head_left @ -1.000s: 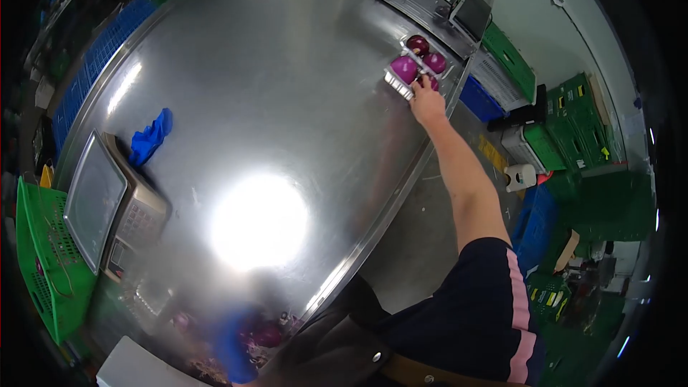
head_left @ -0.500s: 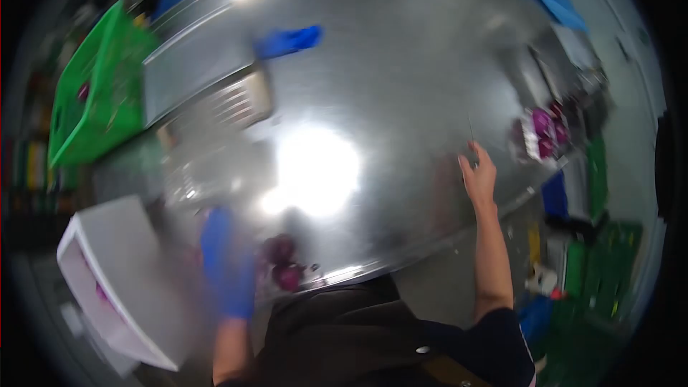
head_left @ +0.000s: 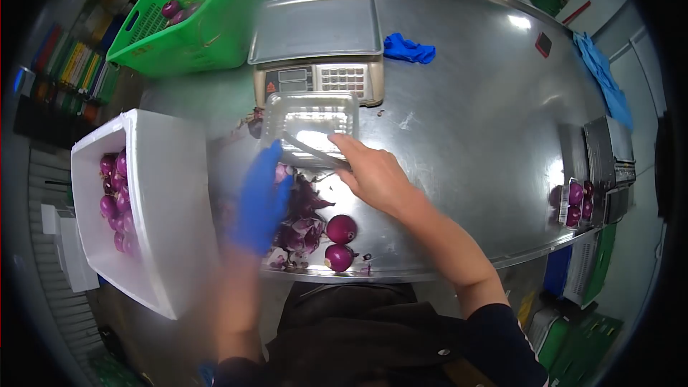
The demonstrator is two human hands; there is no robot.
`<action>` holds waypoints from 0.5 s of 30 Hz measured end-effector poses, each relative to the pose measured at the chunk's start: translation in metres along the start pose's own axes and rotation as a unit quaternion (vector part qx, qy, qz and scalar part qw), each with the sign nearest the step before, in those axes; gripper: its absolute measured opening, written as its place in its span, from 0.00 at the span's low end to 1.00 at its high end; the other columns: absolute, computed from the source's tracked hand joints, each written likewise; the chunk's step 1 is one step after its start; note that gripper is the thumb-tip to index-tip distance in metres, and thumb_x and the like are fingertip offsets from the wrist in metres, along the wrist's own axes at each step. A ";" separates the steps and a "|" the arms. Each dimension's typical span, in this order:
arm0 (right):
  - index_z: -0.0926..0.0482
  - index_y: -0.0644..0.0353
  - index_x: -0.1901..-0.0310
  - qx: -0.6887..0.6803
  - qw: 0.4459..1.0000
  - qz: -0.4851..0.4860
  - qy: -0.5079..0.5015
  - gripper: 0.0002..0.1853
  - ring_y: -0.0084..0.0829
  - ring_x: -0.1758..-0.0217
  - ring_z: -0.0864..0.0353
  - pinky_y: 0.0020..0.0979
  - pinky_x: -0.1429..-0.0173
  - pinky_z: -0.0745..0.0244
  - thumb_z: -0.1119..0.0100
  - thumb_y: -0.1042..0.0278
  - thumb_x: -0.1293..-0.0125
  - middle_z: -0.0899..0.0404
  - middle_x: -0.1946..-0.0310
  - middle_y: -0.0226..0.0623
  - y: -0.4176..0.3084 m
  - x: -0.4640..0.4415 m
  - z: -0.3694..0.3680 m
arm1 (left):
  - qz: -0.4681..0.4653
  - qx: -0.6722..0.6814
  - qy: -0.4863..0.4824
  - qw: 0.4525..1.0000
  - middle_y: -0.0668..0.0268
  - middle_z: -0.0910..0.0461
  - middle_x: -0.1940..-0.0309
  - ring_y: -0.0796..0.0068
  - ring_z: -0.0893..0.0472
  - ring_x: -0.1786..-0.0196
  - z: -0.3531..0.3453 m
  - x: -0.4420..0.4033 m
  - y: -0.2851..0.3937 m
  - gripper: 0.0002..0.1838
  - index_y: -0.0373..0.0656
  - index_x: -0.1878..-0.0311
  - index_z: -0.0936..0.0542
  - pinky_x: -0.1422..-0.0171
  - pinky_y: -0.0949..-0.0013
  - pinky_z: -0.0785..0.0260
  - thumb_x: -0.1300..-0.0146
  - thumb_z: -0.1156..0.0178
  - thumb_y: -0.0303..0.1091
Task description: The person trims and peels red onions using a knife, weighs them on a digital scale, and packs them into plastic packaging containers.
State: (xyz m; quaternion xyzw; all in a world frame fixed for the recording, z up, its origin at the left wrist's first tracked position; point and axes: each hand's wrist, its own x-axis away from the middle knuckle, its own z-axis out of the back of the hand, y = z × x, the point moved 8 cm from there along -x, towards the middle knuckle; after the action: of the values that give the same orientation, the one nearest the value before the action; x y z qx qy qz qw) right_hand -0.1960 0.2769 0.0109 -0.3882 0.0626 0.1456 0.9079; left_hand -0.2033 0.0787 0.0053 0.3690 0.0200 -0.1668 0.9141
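Note:
My right hand (head_left: pixel 378 175) is closed around a small knife, whose thin grey blade (head_left: pixel 312 150) points left across the near side of a clear plastic tray (head_left: pixel 312 104). My left hand (head_left: pixel 259 201), in a blue glove, is smeared by motion beside the blade tip. Whether its fingers hold anything does not show. Below the hands lies a heap of purple onion skins (head_left: pixel 304 233). Right of that heap, a peeled red onion (head_left: pixel 342 229) and another red onion (head_left: pixel 339 257) sit near the table's front edge.
A white foam box (head_left: pixel 175 208) holding several red onions stands at left. Behind it are a green crate (head_left: pixel 208 46) and a weighing scale (head_left: pixel 315 29). A blue glove (head_left: pixel 410 49) lies beside the scale. A packed tray of onions (head_left: pixel 575 204) sits far right.
My right hand has swung left from the table's right side to the clear tray. My gloved left hand has moved up, toward the tray. The view has turned left.

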 end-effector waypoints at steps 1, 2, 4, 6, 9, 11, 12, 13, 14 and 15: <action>0.23 0.59 0.51 0.080 0.994 -0.035 -0.058 0.13 0.53 0.62 0.16 0.49 0.57 0.21 0.42 0.76 0.39 0.17 0.58 0.51 0.011 -0.007 -0.017 | 0.040 0.015 -0.009 0.999 0.53 0.29 0.30 0.58 0.28 0.30 0.005 0.011 -0.001 0.30 0.39 0.28 0.31 0.25 0.61 0.39 0.35 0.40 0.22; 0.21 0.58 0.51 0.090 0.993 -0.038 -0.072 0.14 0.52 0.62 0.16 0.49 0.56 0.22 0.41 0.76 0.39 0.16 0.60 0.50 0.013 -0.013 -0.021 | 0.056 0.036 -0.010 0.998 0.53 0.29 0.30 0.58 0.28 0.29 0.009 0.024 -0.005 0.30 0.38 0.28 0.31 0.25 0.61 0.39 0.35 0.40 0.22; 0.18 0.57 0.49 0.112 0.987 -0.042 -0.103 0.16 0.52 0.61 0.16 0.48 0.54 0.22 0.39 0.76 0.41 0.15 0.64 0.47 0.018 -0.019 -0.025 | 0.093 0.083 -0.009 0.992 0.53 0.29 0.30 0.60 0.30 0.28 0.014 0.055 -0.015 0.30 0.36 0.29 0.31 0.24 0.61 0.41 0.36 0.41 0.21; 0.16 0.52 0.51 0.130 0.987 -0.037 -0.092 0.16 0.49 0.63 0.16 0.45 0.57 0.22 0.36 0.74 0.42 0.16 0.67 0.45 0.022 -0.020 -0.028 | 0.077 0.101 -0.006 0.992 0.54 0.27 0.32 0.62 0.27 0.30 0.019 0.082 -0.021 0.29 0.34 0.31 0.29 0.25 0.62 0.38 0.37 0.41 0.19; 0.15 0.50 0.51 0.146 0.984 -0.051 -0.091 0.16 0.47 0.63 0.15 0.42 0.57 0.21 0.32 0.69 0.42 0.14 0.65 0.41 0.019 -0.025 -0.024 | 0.082 0.140 -0.001 0.987 0.54 0.22 0.36 0.64 0.21 0.36 0.030 0.107 -0.022 0.29 0.36 0.32 0.27 0.32 0.65 0.31 0.38 0.40 0.19; 0.15 0.51 0.52 0.128 0.985 -0.060 -0.096 0.15 0.45 0.62 0.14 0.40 0.56 0.21 0.30 0.67 0.42 0.13 0.64 0.40 0.017 -0.029 -0.014 | 0.094 0.147 0.002 0.985 0.55 0.21 0.38 0.66 0.20 0.37 0.044 0.118 -0.018 0.29 0.37 0.32 0.26 0.34 0.66 0.30 0.39 0.40 0.19; 0.14 0.51 0.52 0.119 0.986 -0.065 -0.097 0.15 0.44 0.61 0.13 0.39 0.56 0.20 0.30 0.66 0.42 0.13 0.64 0.40 0.016 -0.031 -0.009 | 0.100 0.149 0.003 0.984 0.55 0.20 0.38 0.66 0.20 0.37 0.049 0.123 -0.018 0.29 0.38 0.32 0.26 0.35 0.67 0.29 0.39 0.40 0.19; 0.14 0.53 0.53 0.068 0.991 -0.071 -0.093 0.14 0.41 0.60 0.12 0.36 0.55 0.19 0.29 0.65 0.41 0.12 0.62 0.40 0.013 -0.034 -0.005 | 0.102 0.155 0.012 0.983 0.56 0.19 0.40 0.66 0.19 0.39 0.052 0.128 -0.021 0.29 0.39 0.33 0.24 0.36 0.66 0.29 0.41 0.39 0.19; 0.14 0.54 0.53 0.083 0.992 -0.061 -0.072 0.13 0.41 0.60 0.12 0.35 0.55 0.19 0.29 0.66 0.41 0.12 0.62 0.41 0.011 -0.035 0.001 | 0.091 0.152 0.018 0.984 0.56 0.19 0.40 0.65 0.19 0.39 0.056 0.132 -0.019 0.29 0.38 0.34 0.24 0.36 0.65 0.29 0.41 0.39 0.19; 0.14 0.55 0.54 0.097 0.993 -0.053 -0.050 0.12 0.41 0.60 0.11 0.34 0.56 0.19 0.30 0.67 0.40 0.13 0.63 0.42 0.009 -0.035 0.006 | 0.081 0.149 0.024 0.985 0.56 0.19 0.39 0.64 0.19 0.39 0.062 0.134 -0.015 0.28 0.38 0.34 0.24 0.36 0.65 0.29 0.41 0.39 0.19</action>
State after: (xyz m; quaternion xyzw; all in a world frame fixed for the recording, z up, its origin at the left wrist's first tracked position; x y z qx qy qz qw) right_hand -0.2325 0.2797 0.0168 -0.2936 0.0101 0.1104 0.9495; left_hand -0.0875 -0.0127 0.0188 0.5049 -0.0131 -0.0849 0.8589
